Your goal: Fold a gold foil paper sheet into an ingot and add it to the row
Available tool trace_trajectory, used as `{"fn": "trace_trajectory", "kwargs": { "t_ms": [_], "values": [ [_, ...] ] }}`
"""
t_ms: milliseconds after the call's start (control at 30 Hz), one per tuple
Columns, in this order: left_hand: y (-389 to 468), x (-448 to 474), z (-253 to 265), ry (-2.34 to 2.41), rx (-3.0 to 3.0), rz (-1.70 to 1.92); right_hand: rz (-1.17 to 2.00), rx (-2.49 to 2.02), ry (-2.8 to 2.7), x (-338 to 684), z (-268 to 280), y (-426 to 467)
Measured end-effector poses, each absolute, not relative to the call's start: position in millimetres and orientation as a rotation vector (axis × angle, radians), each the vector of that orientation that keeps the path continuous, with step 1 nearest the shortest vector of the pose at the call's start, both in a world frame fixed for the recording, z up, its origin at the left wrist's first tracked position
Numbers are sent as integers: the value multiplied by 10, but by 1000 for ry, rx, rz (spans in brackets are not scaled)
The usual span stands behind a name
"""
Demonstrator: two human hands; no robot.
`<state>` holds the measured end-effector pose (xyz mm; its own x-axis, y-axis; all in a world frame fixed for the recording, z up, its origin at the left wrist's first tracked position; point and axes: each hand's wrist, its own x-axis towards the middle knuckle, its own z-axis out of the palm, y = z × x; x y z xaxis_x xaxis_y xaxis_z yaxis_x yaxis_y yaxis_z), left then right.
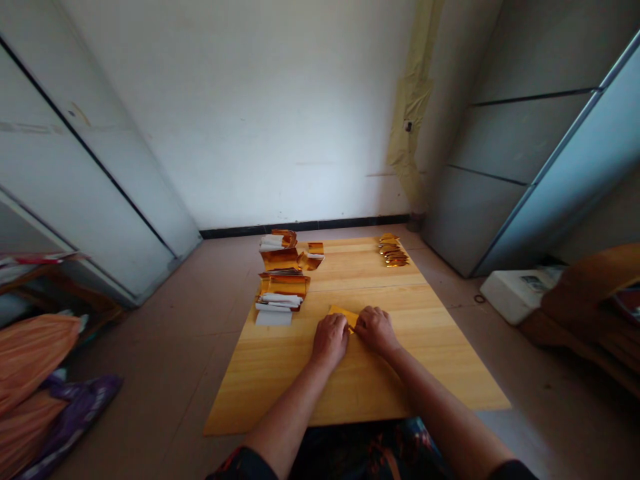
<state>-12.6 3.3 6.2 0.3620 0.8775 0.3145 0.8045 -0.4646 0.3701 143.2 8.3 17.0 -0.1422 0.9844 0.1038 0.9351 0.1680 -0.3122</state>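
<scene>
Near the middle of the wooden board, a sheet of gold foil paper (343, 311) lies under both my hands. My left hand (331, 339) has its fingers closed on the near left edge of the sheet. Opposite it, my right hand (376, 328) pinches the right side, its fingertips close to those of the left. A narrow folded edge shows between them. To the left stand stacks of gold foil sheets (285, 287) with white backs. At the far right corner lies a row of folded gold pieces (393, 251).
The wooden board (440, 360) serves as a low tabletop. A wall stands behind it, a grey refrigerator (490, 153) at the right and a white cabinet (90, 167) at the left. Orange and purple bags (45, 393) lie at lower left; a white box (515, 293) sits at right.
</scene>
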Motion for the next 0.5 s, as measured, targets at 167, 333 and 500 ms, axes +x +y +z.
{"fn": "trace_trajectory", "kwargs": {
  "t_ms": [167, 333, 500],
  "values": [
    [34, -132, 61, 1488, 2515, 683, 243, -1851, -2152, 1426, 179, 75],
    [57, -144, 13, 1465, 2511, 693, 292, -1843, -2115, 1447, 195, 65],
    [63, -160, -5, 1422, 2486, 743, 362, -1824, -2103, 1471, 200, 87]
  ]
}}
